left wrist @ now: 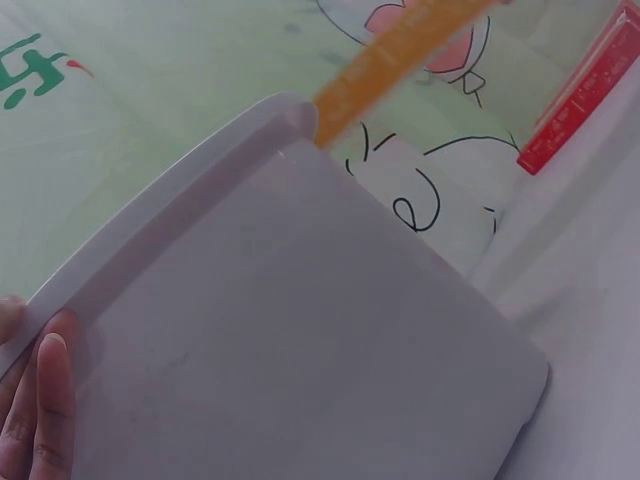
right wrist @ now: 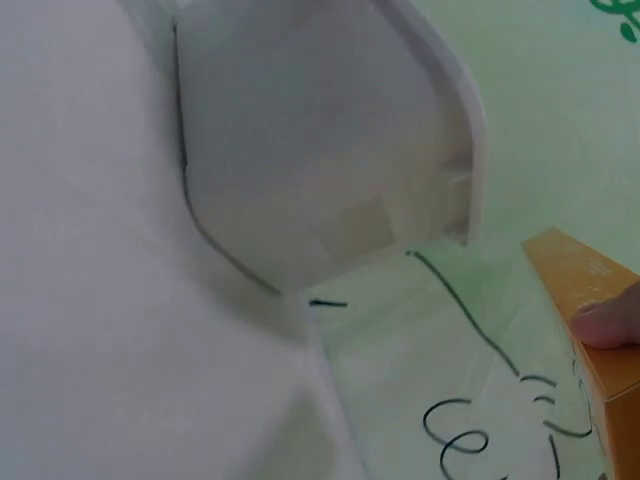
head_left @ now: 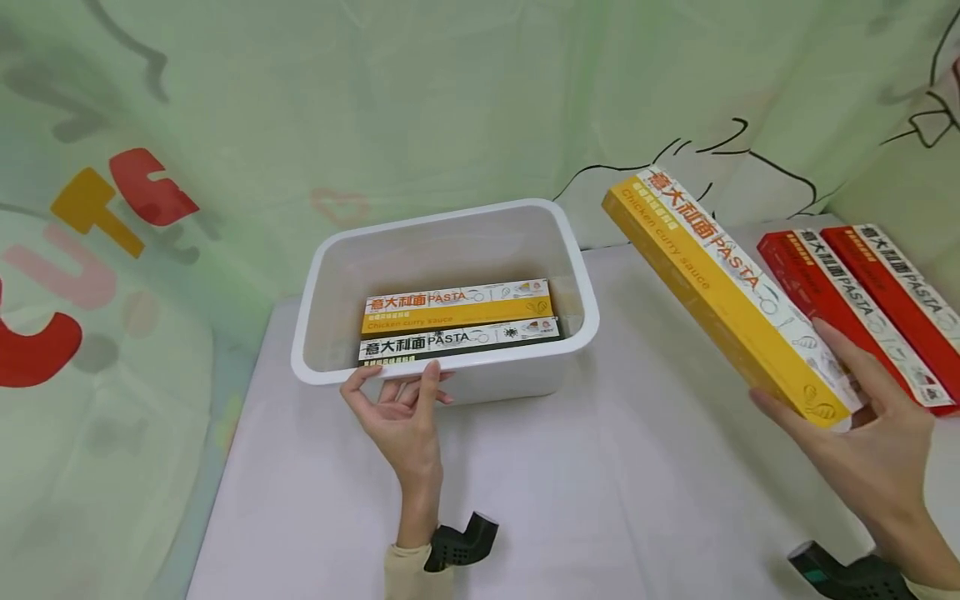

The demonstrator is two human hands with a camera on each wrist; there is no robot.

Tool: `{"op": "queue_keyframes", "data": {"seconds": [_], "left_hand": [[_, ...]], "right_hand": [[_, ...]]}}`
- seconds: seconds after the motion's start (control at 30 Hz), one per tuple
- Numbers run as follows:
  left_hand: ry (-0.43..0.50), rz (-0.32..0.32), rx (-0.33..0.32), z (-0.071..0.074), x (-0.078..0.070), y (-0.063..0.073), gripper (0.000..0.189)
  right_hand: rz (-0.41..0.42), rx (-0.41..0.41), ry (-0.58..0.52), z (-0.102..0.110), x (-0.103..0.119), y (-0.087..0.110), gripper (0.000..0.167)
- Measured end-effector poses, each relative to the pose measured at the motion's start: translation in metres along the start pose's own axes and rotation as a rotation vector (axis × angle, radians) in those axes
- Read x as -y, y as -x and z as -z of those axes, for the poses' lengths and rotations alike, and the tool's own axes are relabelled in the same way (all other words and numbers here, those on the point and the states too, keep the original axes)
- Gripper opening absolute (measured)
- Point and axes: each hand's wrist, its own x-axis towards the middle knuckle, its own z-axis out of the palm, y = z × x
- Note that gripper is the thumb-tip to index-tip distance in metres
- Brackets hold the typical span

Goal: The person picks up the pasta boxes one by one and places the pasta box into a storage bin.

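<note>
My right hand [head_left: 870, 425] grips the near end of a yellow pasta box [head_left: 735, 292] marked "Chicken curry sauce", held tilted in the air right of the white plastic bin [head_left: 480, 367]. In the right wrist view a thumb [right wrist: 608, 318] presses on the box's orange side. My left hand [head_left: 401, 417] pinches the bin's front rim, thumb and fingertips at the lip; the left wrist view has its fingers [left wrist: 55, 400] under that rim. Inside the bin lie a yellow pasta box [head_left: 457, 308] and, in front of it, a black-and-white pasta box [head_left: 461, 337].
Two red pasta boxes [head_left: 847, 308] lie side by side on the white-covered table [head_left: 555, 492] at the right, partly behind my right hand. A green printed curtain [head_left: 450, 108] hangs behind and to the left. Dark wrist cameras [head_left: 461, 542] sit on both wrists.
</note>
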Motion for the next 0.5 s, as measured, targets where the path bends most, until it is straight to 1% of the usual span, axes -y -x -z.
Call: {"op": "queue_keyframes", "data": {"seconds": [0.1, 0.2, 0.37, 0.5], "left_hand": [[-0.001, 0.0, 0.002, 0.0, 0.0, 0.0, 0.057], [-0.006, -0.004, 0.0, 0.0, -0.001, -0.002, 0.057], [-0.004, -0.001, -0.001, 0.0, -0.002, -0.002, 0.057], [-0.015, 0.004, 0.006, -0.001, -0.001, -0.001, 0.058]], "right_hand": [[0.084, 0.052, -0.062, 0.0, 0.02, -0.007, 0.093], [0.151, 0.132, -0.112, -0.009, 0.04, -0.018, 0.093], [0.266, 0.311, -0.157, -0.029, 0.07, -0.04, 0.091], [0.35, 0.464, -0.16, -0.046, 0.089, -0.057, 0.088]]}}
